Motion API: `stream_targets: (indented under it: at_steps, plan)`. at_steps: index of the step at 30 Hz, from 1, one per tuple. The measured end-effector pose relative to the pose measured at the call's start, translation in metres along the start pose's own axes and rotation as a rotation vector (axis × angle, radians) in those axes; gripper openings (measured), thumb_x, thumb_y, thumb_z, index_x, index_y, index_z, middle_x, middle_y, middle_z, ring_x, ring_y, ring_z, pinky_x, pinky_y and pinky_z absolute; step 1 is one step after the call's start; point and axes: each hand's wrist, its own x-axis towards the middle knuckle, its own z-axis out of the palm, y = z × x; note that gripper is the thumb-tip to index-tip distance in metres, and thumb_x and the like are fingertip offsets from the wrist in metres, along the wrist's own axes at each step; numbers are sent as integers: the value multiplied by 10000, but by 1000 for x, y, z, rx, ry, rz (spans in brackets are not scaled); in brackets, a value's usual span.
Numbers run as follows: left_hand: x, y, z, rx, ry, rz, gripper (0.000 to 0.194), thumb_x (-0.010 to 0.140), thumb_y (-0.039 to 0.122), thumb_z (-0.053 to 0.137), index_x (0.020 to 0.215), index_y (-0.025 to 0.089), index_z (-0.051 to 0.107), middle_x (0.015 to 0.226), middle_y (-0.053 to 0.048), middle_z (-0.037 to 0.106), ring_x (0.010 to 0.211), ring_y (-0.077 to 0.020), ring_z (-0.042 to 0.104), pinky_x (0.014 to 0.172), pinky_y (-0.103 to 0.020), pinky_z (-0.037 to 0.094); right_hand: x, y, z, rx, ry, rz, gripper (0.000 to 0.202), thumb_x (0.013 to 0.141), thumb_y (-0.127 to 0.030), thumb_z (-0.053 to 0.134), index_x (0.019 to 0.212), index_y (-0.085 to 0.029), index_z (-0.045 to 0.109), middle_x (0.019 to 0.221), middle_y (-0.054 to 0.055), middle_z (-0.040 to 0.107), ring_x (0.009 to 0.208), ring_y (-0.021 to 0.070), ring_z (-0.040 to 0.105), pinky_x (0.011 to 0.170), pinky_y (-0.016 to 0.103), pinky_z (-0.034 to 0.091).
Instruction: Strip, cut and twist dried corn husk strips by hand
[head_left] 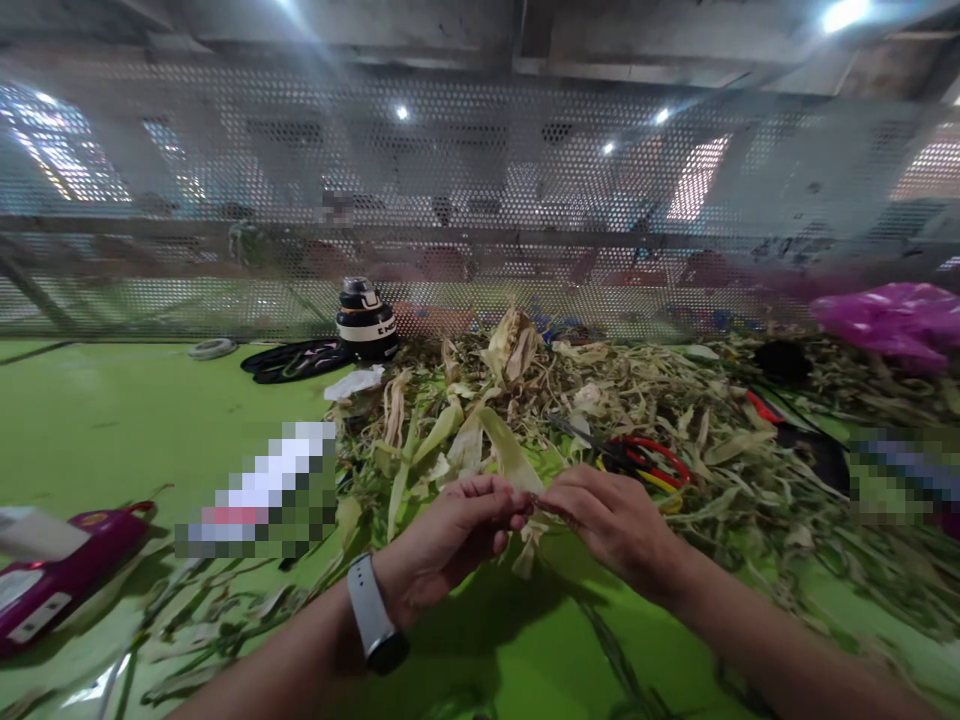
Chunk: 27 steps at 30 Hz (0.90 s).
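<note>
My left hand (457,530), with a grey-strapped watch (369,610) on its wrist, pinches something small at the centre. My right hand (619,525) meets it fingertip to fingertip, also in a pinch. A thin brownish piece (534,500) shows between them; which part each hand grips is too small to tell in full. Just beyond the fingers lies a pale green husk leaf (508,455), in front of a heap of dried husks and leaves (675,400). Red-handled scissors (652,458) rest on the heap beyond my right hand.
On the green table (150,400) stand a black-and-white bottle (367,325) and, at the left edge, a magenta tool (82,565). A black flat item (296,360) lies beside the bottle. A pink plastic bag (892,320) sits far right. A perforated metal screen (480,200) rises behind.
</note>
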Motion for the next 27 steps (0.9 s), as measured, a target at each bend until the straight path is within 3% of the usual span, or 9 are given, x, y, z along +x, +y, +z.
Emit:
stream_targets:
  at_steps: [4,9,12,14,18,22,27]
  plan:
    - [-1,-3,-1,24,23,14,123,651,168,750,696,101,657,627,-2,615,517,-36,530,434,-96,402,-1,-3,3,39,-7,98,118,916,-227,435,898,-178,541,767,30,622,638,130,560,563,227,437]
    - [-2,-5,1,172,47,149,166,691,256,725,764,125,655,674,-8,634,603,-79,577,483,-144,457,2,-11,4,134,-4,296,93,905,-231,445,886,-188,525,795,34,595,699,138,582,619,239,457]
    - [-4,-5,5,260,38,199,192,711,298,701,774,123,654,678,-19,638,627,-104,590,495,-174,479,3,-16,4,241,13,418,30,868,-209,485,889,-190,494,785,16,568,611,109,560,557,215,449]
    - [-5,-4,7,288,44,213,205,712,313,696,769,122,652,678,-25,641,642,-118,596,504,-190,491,3,-18,4,311,25,488,111,851,-204,497,957,-190,468,769,5,554,559,97,535,510,206,437]
    - [-5,-4,6,315,49,212,209,689,312,715,754,128,639,686,-25,646,655,-133,606,527,-221,510,2,-18,3,486,-14,550,250,842,-183,490,1081,-197,421,755,0,552,598,112,546,521,211,451]
    - [-2,-3,4,335,39,202,206,665,303,735,734,133,642,651,-11,642,606,-113,600,511,-200,489,3,-15,1,661,-46,605,262,857,-208,490,1113,-205,434,836,26,561,727,133,584,586,227,486]
    - [-2,-2,6,386,108,225,192,698,316,700,711,138,631,635,-5,640,592,-105,583,469,-176,460,5,-11,2,768,-62,652,239,880,-208,467,1118,-204,452,874,30,540,790,124,575,648,224,499]
